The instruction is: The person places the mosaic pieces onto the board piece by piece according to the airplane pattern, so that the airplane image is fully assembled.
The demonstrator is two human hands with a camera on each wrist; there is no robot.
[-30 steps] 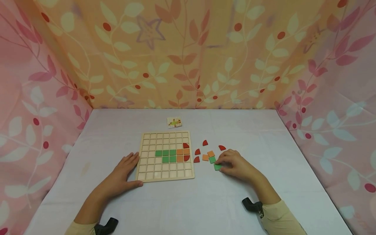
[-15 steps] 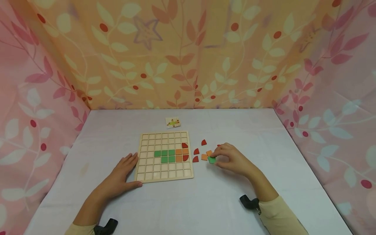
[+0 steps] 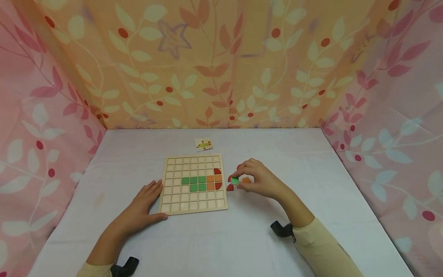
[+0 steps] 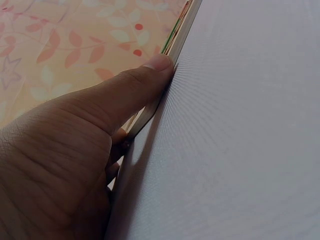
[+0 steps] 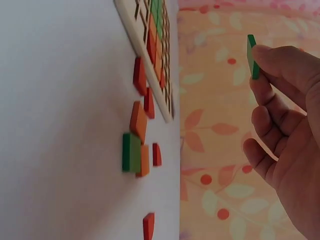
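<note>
My right hand (image 3: 259,179) pinches a green square tile (image 3: 235,181) between thumb and fingertip, just right of the wooden grid board (image 3: 177,199). In the right wrist view this green tile (image 5: 252,57) is held up off the table, standing on edge. My left hand (image 3: 143,204) rests at the board's left edge, fingers fairly straight along the side and thumb at the near corner. The left wrist view shows the thumb (image 4: 145,77) touching the board's edge. Set in the board are several green tiles (image 3: 195,180), orange squares (image 3: 210,179) and red quarter-circles (image 3: 218,186).
Loose on the white table (image 3: 221,242), partly behind my right hand, lie another green tile (image 5: 131,152), orange squares (image 5: 139,122) and several red quarter-circles (image 5: 140,76). A small pattern card (image 3: 203,144) lies beyond the board. Patterned curtains (image 3: 214,69) surround the table.
My right hand has picked up a green tile from the loose pieces and moved it left, close to the board's right edge. The left hand stays at the board.
</note>
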